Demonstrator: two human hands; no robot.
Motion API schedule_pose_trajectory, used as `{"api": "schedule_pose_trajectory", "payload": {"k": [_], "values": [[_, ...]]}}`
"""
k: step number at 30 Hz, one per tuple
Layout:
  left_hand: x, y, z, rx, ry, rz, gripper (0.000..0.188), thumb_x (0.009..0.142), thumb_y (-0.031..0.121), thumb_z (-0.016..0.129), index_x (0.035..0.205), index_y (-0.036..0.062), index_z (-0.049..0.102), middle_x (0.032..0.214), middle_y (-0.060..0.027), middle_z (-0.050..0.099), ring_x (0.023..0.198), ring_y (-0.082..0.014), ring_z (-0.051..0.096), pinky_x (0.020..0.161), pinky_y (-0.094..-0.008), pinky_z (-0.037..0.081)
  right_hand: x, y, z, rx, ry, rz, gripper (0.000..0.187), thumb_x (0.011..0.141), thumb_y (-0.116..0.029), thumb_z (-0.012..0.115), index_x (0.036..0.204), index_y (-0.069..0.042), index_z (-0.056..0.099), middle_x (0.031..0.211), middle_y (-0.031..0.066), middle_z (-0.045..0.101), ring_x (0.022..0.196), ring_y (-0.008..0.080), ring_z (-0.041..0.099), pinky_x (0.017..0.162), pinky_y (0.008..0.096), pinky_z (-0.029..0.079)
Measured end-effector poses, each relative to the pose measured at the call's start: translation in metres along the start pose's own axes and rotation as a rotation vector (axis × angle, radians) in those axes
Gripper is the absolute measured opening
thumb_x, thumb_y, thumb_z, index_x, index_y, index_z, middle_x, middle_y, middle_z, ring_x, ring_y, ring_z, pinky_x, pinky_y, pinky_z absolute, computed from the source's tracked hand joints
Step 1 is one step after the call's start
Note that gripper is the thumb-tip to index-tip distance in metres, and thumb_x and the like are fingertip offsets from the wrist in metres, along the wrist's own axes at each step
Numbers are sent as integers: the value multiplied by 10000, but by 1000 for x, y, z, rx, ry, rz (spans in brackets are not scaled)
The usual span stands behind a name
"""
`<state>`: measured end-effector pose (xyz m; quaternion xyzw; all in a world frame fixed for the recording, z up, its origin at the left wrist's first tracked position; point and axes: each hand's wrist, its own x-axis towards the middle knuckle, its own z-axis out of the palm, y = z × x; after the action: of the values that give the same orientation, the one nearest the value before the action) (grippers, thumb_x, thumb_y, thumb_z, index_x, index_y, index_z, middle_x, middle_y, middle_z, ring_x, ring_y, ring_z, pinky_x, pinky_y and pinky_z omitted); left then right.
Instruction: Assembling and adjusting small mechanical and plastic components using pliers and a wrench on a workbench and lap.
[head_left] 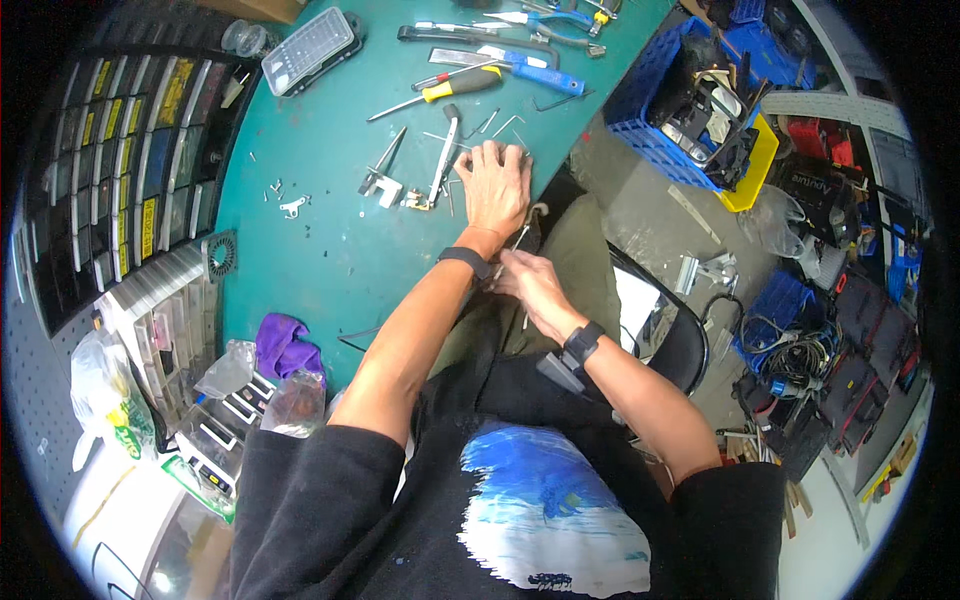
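My left hand point(495, 190) rests palm down near the right edge of the green table point(310, 240), fingers bent and slightly apart, with nothing visible in them. Beside its fingertips lie several hex keys point(508, 126) and a long, narrow metal arm point(445, 160) with a brass-coloured end. To the left is a white bracket-like part with a dark pointed rod point(388, 165). My right hand point(532, 285) is closed over my lap, partly behind my left wrist. A thin metal shaft point(521, 236) shows just above it; what its fingers grip is mostly hidden.
A yellow-handled screwdriver point(450, 85), blue-handled tool point(545, 75) and pliers point(545, 18) lie at the back. Small screws point(274, 188) and a clear-lidded case point(312, 50) are left. A purple cloth point(287, 345) hangs near drawers point(130, 160). Blue crate point(650, 110) stands right.
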<state>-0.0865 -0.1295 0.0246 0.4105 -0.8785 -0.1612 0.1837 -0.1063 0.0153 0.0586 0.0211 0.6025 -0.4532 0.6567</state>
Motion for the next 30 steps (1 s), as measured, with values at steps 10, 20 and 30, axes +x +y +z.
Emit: {"api": "schedule_pose_trajectory", "payload": {"k": [10, 20, 30], "values": [[1, 0, 0, -5, -70, -7, 233, 936, 278, 622, 1049, 78, 583, 1022, -131, 532, 1007, -314, 500, 936, -492, 311, 45, 5, -49, -85, -395, 38, 275, 982, -194, 649, 1040, 72, 685, 939, 79, 693, 865, 149, 674, 752, 292, 582], [4, 2, -2, -6, -61, -35, 225, 939, 269, 620, 1044, 73, 589, 1020, -134, 529, 1009, -316, 500, 943, -493, 307, 63, -45, -72, -747, -434, -73, 290, 941, -216, 692, 983, 69, 722, 850, 144, 733, 843, 170, 700, 764, 329, 552], [4, 0, -3, -9, -79, -28, 218, 929, 258, 633, 1033, 70, 591, 1010, -127, 525, 996, -308, 497, 935, -477, 304, 70, -103, -90, -1444, -113, -1137, 80, 769, -118, 722, 828, -65, 709, 865, 82, 607, 881, 268, 582, 802, 386, 466]]}}
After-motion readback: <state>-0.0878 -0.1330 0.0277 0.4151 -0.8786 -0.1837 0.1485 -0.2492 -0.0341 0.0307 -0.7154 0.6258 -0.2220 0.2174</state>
